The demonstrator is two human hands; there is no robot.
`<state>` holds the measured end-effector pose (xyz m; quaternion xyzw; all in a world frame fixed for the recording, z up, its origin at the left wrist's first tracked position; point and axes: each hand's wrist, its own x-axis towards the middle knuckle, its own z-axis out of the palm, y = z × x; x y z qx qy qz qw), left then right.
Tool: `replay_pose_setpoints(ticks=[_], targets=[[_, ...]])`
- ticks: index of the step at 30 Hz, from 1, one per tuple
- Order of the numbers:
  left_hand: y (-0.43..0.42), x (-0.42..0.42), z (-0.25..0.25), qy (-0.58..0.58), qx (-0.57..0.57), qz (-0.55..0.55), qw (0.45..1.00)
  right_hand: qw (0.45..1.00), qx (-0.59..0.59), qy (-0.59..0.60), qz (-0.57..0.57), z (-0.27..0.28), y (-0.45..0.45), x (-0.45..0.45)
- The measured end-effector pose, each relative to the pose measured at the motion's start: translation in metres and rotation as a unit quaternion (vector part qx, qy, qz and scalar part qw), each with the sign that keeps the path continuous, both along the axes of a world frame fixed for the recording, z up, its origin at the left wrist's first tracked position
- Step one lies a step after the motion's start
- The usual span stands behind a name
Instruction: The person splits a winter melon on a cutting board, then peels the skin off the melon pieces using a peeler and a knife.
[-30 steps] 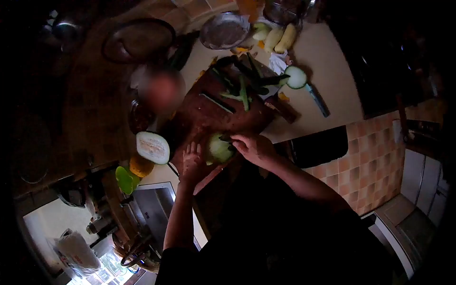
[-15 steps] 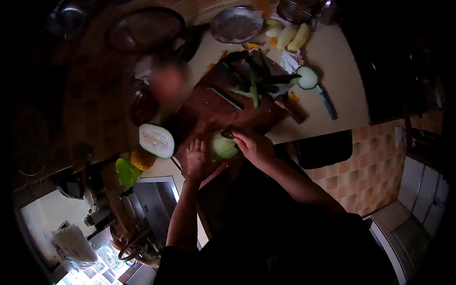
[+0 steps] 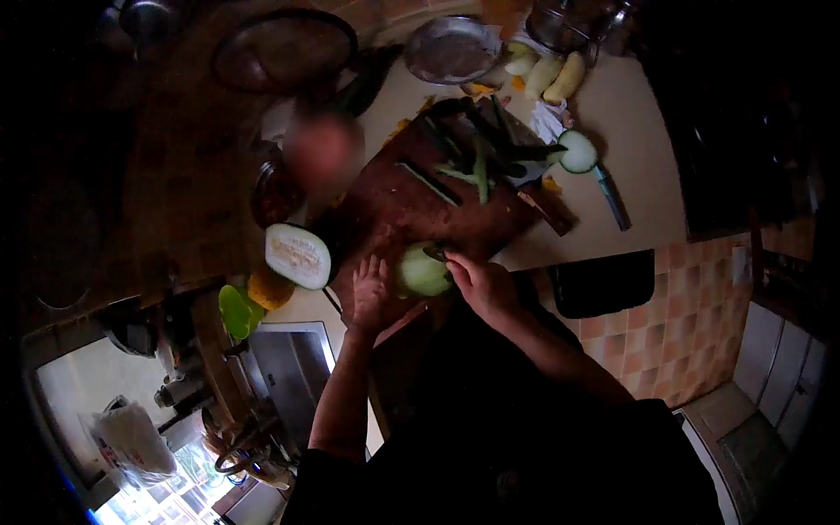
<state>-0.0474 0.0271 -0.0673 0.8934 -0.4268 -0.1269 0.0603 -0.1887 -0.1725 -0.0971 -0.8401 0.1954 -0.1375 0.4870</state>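
Holding dark tool (image 3: pixel 435 253) at pale gourd (image 3: pixel 425 271), right hand (image 3: pixel 484 286) grip closed; left hand (image 3: pixel 371 287) open, nine o'clock; peel strips (image 3: pixel 481 168) off, one o'clock; some skin (image 3: pixel 449 278) seemingly left.

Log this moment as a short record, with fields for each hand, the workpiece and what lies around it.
Left hand: fingers extended, beside the pale green piece; contact unclear
Right hand: gripping a small dark tool at that piece
Surface: reddish-brown board
On board: dark green peel strips
Beside board: cut half with pale seedy middle
Lighting: dim
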Motion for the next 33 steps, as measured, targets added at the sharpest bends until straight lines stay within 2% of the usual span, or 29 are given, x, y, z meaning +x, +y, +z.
replay_pose_setpoints(ticks=[3, 7, 10, 13, 16, 19, 23, 25, 28, 33], targets=[[-0.004, -0.004, -0.007, -0.017, -0.018, 0.039, 0.999, 1.0, 0.0, 0.019, 0.011, 0.008, -0.01, 0.015], [-0.026, -0.01, -0.009, -0.048, -0.03, 0.131, 0.99, 0.998, -0.02, -0.041, 0.031, -0.012, -0.027, 0.057], [-0.026, -0.007, -0.018, -0.11, -0.03, 0.105, 0.988, 0.998, -0.019, -0.037, 0.045, -0.009, -0.034, 0.061], [-0.018, -0.005, -0.027, -0.097, -0.03, 0.129, 0.986, 0.996, -0.039, -0.075, 0.026, 0.0, -0.031, 0.051], [-0.021, -0.006, -0.023, -0.032, 0.01, 0.164, 0.986, 0.999, -0.037, 0.008, 0.033, 0.012, -0.032, 0.04], [-0.022, -0.006, -0.023, -0.061, -0.042, 0.146, 0.986, 0.994, -0.021, -0.105, 0.015, -0.003, -0.032, 0.039], [-0.024, -0.007, -0.013, -0.068, 0.001, 0.122, 0.99, 0.998, -0.029, -0.034, 0.046, -0.016, -0.036, 0.042], [-0.04, -0.003, 0.001, -0.063, 0.014, 0.095, 0.993, 0.996, -0.021, -0.018, 0.079, 0.002, -0.046, 0.047], [-0.061, -0.01, 0.016, -0.073, 0.054, 0.062, 0.994, 0.995, -0.002, 0.032, 0.1, -0.001, -0.048, 0.049], [-0.059, -0.007, 0.015, -0.06, 0.104, 0.059, 0.991, 0.998, -0.002, -0.002, 0.066, 0.001, -0.048, 0.032]])
